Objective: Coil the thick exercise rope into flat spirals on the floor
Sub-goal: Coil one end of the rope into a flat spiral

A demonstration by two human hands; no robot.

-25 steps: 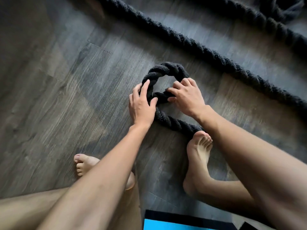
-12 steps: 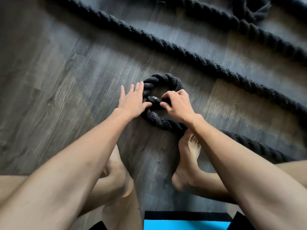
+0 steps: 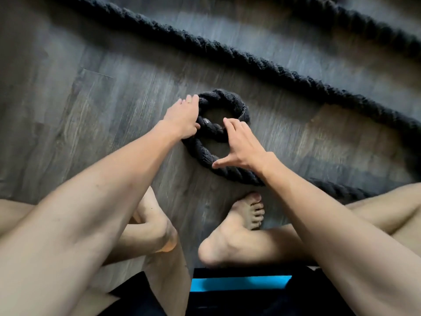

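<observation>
Underfoot grey wood-plank floor (image 3: pixel 91 110), black rope (image 3: pixel 227 100) looped, blue mat (image 3: pixel 239 282)

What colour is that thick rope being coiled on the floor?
The rope is black all over, with a twisted-strand texture. The head view, the only one, shows it clearly.

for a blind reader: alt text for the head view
A person's left hand rests against the outside of a small loop of thick black rope on a wood floor; the right hand, spread wide, touches its near side.
</observation>
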